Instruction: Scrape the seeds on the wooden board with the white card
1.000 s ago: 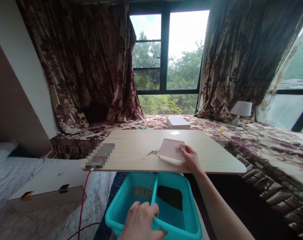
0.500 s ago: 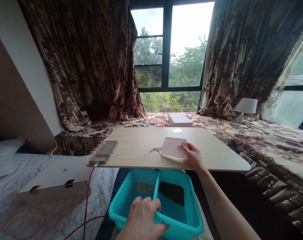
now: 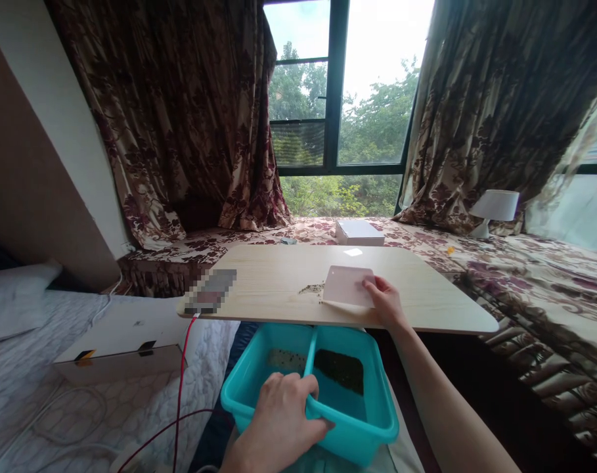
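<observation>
Having at the far left a white quilted bed (image 3: 12, 394) with a flat white cardboard box (image 3: 125, 334) on top. Facing, farther right, a pale wood-grain tabletop (image 3: 263, 264), bearing near its left end a blurred-out flat grey object (image 3: 211, 292) with a thin red cable (image 3: 180, 394) running down from it. Keeping below the front edge a two-part teal plastic bin (image 3: 232, 394), showing in its left half a pale layer with dark specks (image 3: 286, 359). Clasping with the left hand (image 3: 284, 410) the bin's near rim, where meeting the teal divider (image 3: 311, 358). Having small dark grains (image 3: 310, 289) lying scattered on the tabletop. Showing in the bin's right half a dark green mass of fine grains (image 3: 341, 371). Pinching by its right edge, with the right hand (image 3: 387, 302), a translucent pale-pink plastic sheet (image 3: 347, 287), holding it tilted over the tabletop just beside the scattered grains; being unable to tell about contact along its lower edge. Seeing at the far right a small white lamp (image 3: 496, 205) standing on floral-patterned fabric (image 3: 534, 282).
</observation>
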The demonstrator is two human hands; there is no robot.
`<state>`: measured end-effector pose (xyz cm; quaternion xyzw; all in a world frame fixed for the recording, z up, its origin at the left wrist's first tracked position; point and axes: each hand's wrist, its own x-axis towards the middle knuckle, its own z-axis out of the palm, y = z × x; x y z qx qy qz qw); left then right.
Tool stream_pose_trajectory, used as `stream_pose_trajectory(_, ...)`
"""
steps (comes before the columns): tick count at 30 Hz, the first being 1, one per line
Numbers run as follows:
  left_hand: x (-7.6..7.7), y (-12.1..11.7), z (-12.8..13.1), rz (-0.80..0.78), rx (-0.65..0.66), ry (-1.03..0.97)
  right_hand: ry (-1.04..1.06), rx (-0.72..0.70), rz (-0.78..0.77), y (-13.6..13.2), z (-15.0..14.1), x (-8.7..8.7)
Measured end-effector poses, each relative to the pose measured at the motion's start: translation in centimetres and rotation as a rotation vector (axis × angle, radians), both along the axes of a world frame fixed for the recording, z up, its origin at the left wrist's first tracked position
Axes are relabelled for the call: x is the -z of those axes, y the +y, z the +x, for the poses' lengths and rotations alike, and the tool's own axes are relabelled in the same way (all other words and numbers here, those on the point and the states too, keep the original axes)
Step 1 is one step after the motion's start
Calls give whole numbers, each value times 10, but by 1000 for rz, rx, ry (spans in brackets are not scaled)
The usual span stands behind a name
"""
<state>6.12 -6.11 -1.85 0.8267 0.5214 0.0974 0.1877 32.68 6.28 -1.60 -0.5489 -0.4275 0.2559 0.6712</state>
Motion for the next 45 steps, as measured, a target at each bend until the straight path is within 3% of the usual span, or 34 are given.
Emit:
stream_pose_trajectory(17,-7,9,-2,-4,-60,32,-18,-186,-1,-5,-4,-5)
stream_pose_trajectory(27,-6,12,-9,60,-97,-54,16,-380,-118,-11,-5,-17)
stream_pose_trajectory(32,-14,12,-14,76,-95,-80,-17,-483,-198,-15,-7,-22)
stream_pose_trajectory(41,-19,11,-12,84,-74,-54,57,-323,-85,-6,-9,-9)
stream_pose_trajectory(45,-14,5,-4,89,-36,-71,104,-93,14,-1,-6,-6)
